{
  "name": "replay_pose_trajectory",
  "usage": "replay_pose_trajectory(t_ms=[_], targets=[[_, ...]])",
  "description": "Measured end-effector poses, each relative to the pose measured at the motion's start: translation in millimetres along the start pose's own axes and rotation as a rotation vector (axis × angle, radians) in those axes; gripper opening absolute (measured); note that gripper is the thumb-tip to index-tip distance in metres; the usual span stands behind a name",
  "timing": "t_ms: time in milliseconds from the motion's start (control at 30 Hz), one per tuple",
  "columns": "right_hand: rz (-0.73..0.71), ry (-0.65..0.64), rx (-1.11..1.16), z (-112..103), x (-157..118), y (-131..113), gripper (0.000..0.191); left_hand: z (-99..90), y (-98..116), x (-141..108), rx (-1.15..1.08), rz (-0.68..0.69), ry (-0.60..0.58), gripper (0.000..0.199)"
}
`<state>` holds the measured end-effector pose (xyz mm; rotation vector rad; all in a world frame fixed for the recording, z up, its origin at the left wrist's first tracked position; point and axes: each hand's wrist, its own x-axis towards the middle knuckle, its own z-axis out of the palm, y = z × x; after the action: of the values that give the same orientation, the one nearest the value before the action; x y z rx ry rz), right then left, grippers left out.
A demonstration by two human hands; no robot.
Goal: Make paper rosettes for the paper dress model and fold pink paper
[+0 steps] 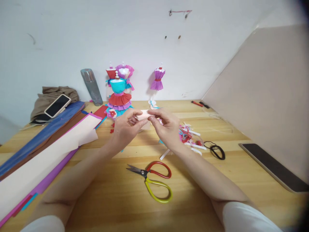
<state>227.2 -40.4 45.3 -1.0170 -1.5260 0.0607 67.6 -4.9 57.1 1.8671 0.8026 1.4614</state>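
Between my two hands, above the middle of the table, is a small pale pink strip of folded paper. My left hand pinches its left end with thumb and fingers. At the other end, my right hand grips it the same way. Below the hands lie scissors with one red and one yellow handle, blades parted and pointing left. Beyond my left hand stands a small dress form in turquoise, red and purple paper layers, with others behind it. Another form wears a purple paper dress.
Coloured paper sheets and a phone on brown cloth are at left. A grey bottle leans by the wall. Paper scraps, a black cord loop and a dark flat device lie at right.
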Motion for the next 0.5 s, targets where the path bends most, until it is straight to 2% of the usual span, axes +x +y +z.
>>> replay_pose_trajectory(t_ms=[133, 333, 500], targets=[[-0.05, 0.004, -0.009, 0.7, -0.6, -0.6, 0.014, 1.0, 1.4, -0.3, 0.007, 0.026, 0.006, 0.021], [-0.067, 0.006, -0.031, 2.8, -2.7, 1.9, 0.014, 2.4, -0.9, -1.7, -0.017, -0.037, 0.009, 0.024], [-0.064, 0.013, -0.025, 3.6, -3.3, 1.8, 0.014, 3.4, -2.5, -2.0, -0.005, -0.034, 0.01, 0.025]])
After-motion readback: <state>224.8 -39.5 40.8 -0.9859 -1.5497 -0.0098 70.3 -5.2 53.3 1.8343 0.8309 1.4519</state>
